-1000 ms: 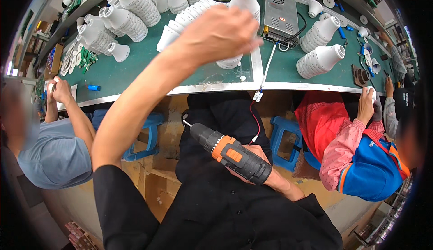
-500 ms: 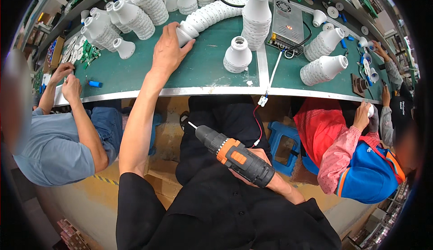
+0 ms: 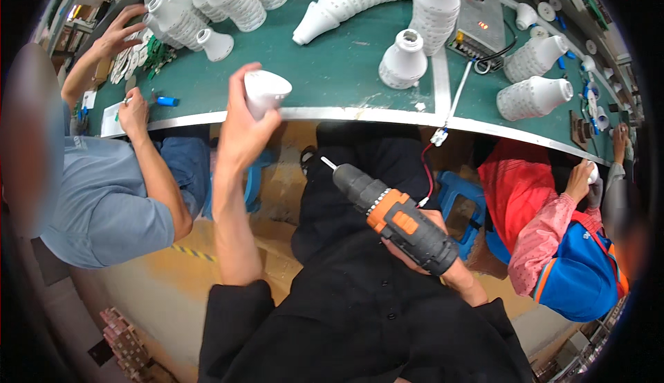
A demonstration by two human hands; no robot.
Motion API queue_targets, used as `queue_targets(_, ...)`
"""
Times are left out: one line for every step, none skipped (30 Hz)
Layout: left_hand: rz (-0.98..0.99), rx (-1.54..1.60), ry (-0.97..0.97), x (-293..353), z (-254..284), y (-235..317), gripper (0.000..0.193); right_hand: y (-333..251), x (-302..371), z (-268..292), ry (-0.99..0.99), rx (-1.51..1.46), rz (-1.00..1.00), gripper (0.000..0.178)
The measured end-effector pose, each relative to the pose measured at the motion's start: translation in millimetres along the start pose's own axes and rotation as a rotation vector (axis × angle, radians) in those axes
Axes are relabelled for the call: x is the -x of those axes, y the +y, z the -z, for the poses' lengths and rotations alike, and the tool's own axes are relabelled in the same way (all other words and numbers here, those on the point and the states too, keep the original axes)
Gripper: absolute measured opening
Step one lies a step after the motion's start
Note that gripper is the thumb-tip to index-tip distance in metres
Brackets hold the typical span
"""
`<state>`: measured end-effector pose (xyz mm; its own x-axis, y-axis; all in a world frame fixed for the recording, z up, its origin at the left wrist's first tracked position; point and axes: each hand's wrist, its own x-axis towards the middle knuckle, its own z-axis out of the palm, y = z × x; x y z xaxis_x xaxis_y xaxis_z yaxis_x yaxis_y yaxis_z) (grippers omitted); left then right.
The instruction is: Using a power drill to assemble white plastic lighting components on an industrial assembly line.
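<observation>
My left hand (image 3: 241,134) is closed around a white, flared plastic lamp housing (image 3: 265,91), raised just over the front edge of the green bench (image 3: 332,72). The housing's wide end points up and to the right. In my right hand (image 3: 402,253) is a black and orange cordless drill (image 3: 398,220), held over my lap with its bit toward the upper left. Behind the left hand, a curved row of nested white housings (image 3: 353,4) lies on the bench. A short upright stack of housings (image 3: 402,63) stands to its right.
A tall housing stack (image 3: 436,11) stands beside a metal power supply (image 3: 481,22). A white lead ends in a small connector (image 3: 439,136) hanging at the bench edge. Co-workers sit left (image 3: 114,207) and right (image 3: 577,269). A blue stool (image 3: 460,207) stands under the bench.
My left hand has taken one housing off the near end of the curved row and drawn it toward me. The view has shifted, and the drill remains in my right hand.
</observation>
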<state>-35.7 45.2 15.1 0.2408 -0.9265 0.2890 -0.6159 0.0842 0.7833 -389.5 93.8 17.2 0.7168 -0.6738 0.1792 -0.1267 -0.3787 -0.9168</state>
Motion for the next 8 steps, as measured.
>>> queue_targets(0.173,0.424,-0.048,20.0,-6.7,5.7,0.073,-2.5,-0.8,0.1,0.017,0.125,0.015,0.03)
queue_targets(0.351,0.845,-0.079,39.6,-13.3,17.3,0.074,-4.5,-0.8,1.0,0.009,0.104,0.01,0.03)
queue_targets(0.407,1.012,-0.089,54.1,-19.3,19.7,0.073,-5.6,0.4,1.5,-0.008,0.089,-0.028,0.032)
queue_targets(0.468,1.14,-0.048,67.4,-27.9,18.7,0.072,-5.6,1.9,0.8,-0.025,0.075,-0.067,0.033)
queue_targets(0.526,1.296,-0.055,74.1,-32.3,17.4,0.074,-5.7,3.3,0.4,-0.039,0.053,-0.092,0.034)
queue_targets(0.582,1.454,-0.059,79.4,-36.6,15.5,0.077,-4.9,4.2,-1.5,-0.052,0.047,-0.104,0.034)
queue_targets(0.659,1.476,-0.019,85.4,-42.1,14.5,0.078,-3.9,5.0,-3.3,-0.063,0.011,-0.125,0.035)
queue_targets(0.65,1.478,0.03,91.0,-47.2,9.2,0.078,-3.1,2.8,-4.4,-0.076,-0.022,-0.141,0.035)
